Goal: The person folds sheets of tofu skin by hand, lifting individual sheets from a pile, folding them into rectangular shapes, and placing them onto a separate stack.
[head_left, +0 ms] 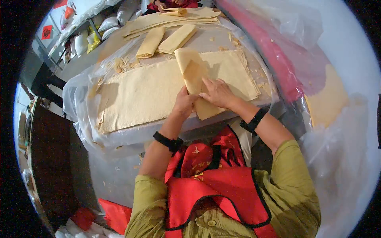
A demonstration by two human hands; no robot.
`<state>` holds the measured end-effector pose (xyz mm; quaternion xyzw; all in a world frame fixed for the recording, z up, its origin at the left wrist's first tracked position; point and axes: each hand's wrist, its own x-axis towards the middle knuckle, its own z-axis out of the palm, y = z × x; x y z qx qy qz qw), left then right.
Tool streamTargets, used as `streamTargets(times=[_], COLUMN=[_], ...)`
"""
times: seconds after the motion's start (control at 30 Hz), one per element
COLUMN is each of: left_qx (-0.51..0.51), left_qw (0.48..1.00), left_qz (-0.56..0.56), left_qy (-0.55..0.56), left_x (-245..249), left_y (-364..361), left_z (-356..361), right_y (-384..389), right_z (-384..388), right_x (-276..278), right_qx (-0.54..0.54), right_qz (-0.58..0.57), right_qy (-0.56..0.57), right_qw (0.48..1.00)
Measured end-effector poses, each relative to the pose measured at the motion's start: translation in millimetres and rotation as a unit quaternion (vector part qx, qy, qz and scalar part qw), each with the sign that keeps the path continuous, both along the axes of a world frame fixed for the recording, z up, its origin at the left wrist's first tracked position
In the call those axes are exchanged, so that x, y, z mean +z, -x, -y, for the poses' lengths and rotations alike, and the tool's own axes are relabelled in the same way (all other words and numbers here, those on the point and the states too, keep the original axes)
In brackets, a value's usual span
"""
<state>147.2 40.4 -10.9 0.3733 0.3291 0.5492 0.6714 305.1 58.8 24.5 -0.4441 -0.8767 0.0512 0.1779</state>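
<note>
A thin pale-yellow sheet (189, 69), folded into a long narrow packet, stands tilted over a stack of similar sheets (143, 93). My left hand (185, 103) is closed around its lower left edge, with some fingers hidden behind it. Against the packet's right side rests my right hand (219, 93), its fingers stretched and a little apart, the thumb near the left hand. The lower end of the packet hangs toward the table's near edge. Farther back lie two finished-looking folded packets (151, 41) (177, 38), side by side.
Another stack of sheets (170, 22) lies at the far end, where another person's hand (160, 5) shows. Clear plastic film (81, 99) drapes over the table's edges. Crumbs (123, 64) are scattered around. A red plastic-covered surface (274, 55) runs along the right; a dark cabinet (51, 158) stands left.
</note>
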Motion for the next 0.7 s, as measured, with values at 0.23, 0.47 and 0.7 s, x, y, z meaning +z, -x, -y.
streamTargets(times=[0.23,0.47,0.7], left_qx=[0.002,0.007,0.005], left_qw=[0.997,0.998,1.000], left_qz=[-0.081,-0.050,-0.002], left_qy=[-0.007,0.038,0.030], left_x=[26,33,47], left_y=[7,32,97], left_z=[29,37,-10], right_y=[22,-9,-82], right_z=[9,-54,-68], right_x=[13,28,-6], right_qx=[0.040,-0.139,-0.189], right_qz=[0.017,-0.218,-0.465], right_qy=[-0.062,-0.111,0.359], right_qw=[0.997,0.959,0.787])
